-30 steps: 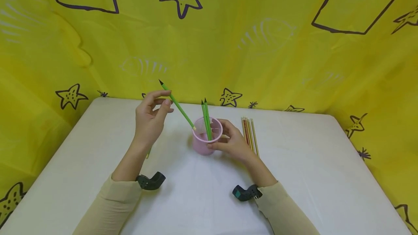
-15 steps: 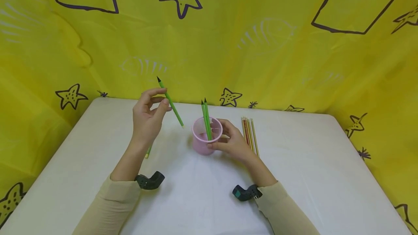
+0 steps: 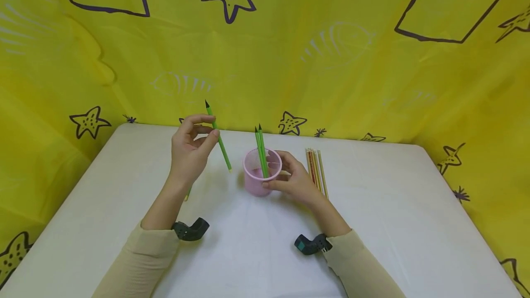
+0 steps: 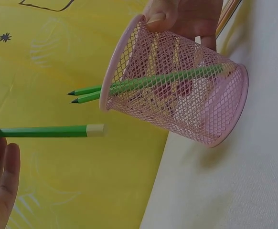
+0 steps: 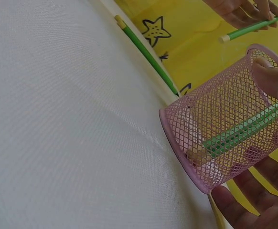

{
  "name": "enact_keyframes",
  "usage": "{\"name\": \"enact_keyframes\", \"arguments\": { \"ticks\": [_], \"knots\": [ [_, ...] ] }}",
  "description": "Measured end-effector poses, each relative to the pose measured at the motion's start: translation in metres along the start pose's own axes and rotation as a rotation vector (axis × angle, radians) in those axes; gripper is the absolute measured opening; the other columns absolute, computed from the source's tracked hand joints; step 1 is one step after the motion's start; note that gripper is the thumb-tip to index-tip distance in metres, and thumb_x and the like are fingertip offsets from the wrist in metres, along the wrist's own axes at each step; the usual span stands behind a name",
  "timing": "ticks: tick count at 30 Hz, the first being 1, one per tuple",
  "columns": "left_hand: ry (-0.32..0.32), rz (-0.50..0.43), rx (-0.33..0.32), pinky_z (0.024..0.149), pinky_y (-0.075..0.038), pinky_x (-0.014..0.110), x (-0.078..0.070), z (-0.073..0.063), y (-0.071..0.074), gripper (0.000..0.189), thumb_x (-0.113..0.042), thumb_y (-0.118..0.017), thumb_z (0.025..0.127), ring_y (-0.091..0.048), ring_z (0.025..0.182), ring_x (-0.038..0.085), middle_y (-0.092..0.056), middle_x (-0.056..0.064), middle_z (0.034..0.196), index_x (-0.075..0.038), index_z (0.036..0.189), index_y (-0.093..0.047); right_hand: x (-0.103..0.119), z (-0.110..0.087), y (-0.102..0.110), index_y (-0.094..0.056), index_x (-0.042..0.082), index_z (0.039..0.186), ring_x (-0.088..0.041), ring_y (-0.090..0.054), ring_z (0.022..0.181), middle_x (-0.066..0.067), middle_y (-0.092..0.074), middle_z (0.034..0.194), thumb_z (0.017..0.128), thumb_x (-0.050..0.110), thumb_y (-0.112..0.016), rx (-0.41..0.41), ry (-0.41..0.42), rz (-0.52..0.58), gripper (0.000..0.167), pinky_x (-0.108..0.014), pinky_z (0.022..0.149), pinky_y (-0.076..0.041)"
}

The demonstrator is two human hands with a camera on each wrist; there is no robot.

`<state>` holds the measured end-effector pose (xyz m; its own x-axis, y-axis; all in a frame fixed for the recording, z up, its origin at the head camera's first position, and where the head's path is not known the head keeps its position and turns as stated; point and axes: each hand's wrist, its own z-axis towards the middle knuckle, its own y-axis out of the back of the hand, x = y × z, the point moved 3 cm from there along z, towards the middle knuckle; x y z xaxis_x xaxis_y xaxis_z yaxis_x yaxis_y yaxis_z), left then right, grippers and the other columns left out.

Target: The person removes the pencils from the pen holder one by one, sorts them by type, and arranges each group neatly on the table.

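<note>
A green pencil with a black tip and pale eraser end is pinched between the thumb and fingers of my left hand. Its tip points up, and its eraser end hangs left of the cup, apart from it. My right hand grips the pink mesh pencil cup from its right side, thumb near the rim. Two green pencils stand inside the cup, tips up, leaning on the rim. Another green pencil lies on the table, mostly hidden behind my left wrist in the head view.
Several gold and reddish pencils lie side by side on the white table, just right of my right hand. A yellow patterned cloth hangs behind the table's far edge. Dark wrist cameras sit at both sleeves.
The held pencil's eraser end has swung left, away from the cup's rim, and the pencil now stands steeper. My left hand shifted slightly left, then back right. The right hand and cup stayed put.
</note>
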<state>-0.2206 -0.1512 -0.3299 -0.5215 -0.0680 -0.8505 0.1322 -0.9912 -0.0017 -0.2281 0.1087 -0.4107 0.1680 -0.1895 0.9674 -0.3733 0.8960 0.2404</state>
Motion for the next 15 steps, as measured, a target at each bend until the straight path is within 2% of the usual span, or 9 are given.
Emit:
{"name": "enact_keyframes", "arguments": {
  "ticks": [10, 15],
  "knots": [
    [-0.029, -0.011, 0.027, 0.075, -0.06, 0.023, -0.0007, 0.0015, 0.0, 0.034, 0.01, -0.062, 0.09, -0.063, 0.091, 0.02, -0.06, 0.003, 0.116, 0.004, 0.122, -0.053, 0.001, 0.0001, -0.0004, -0.048, 0.015, 0.141, -0.032, -0.056, 0.124, -0.008, -0.058, 0.139, 0.073, 0.003, -0.086, 0.002, 0.005, 0.008, 0.079, -0.044, 0.1, -0.053],
    [-0.008, -0.017, 0.022, 0.075, -0.06, 0.024, 0.0007, 0.0013, 0.0011, 0.04, 0.008, -0.061, 0.091, -0.061, 0.091, 0.023, -0.058, 0.001, 0.115, 0.002, 0.127, -0.045, 0.0003, 0.0001, -0.0009, -0.048, 0.014, 0.141, -0.032, -0.057, 0.123, -0.008, -0.058, 0.138, 0.074, 0.003, -0.086, 0.004, 0.006, 0.011, 0.078, -0.044, 0.099, -0.054]
  ]
}}
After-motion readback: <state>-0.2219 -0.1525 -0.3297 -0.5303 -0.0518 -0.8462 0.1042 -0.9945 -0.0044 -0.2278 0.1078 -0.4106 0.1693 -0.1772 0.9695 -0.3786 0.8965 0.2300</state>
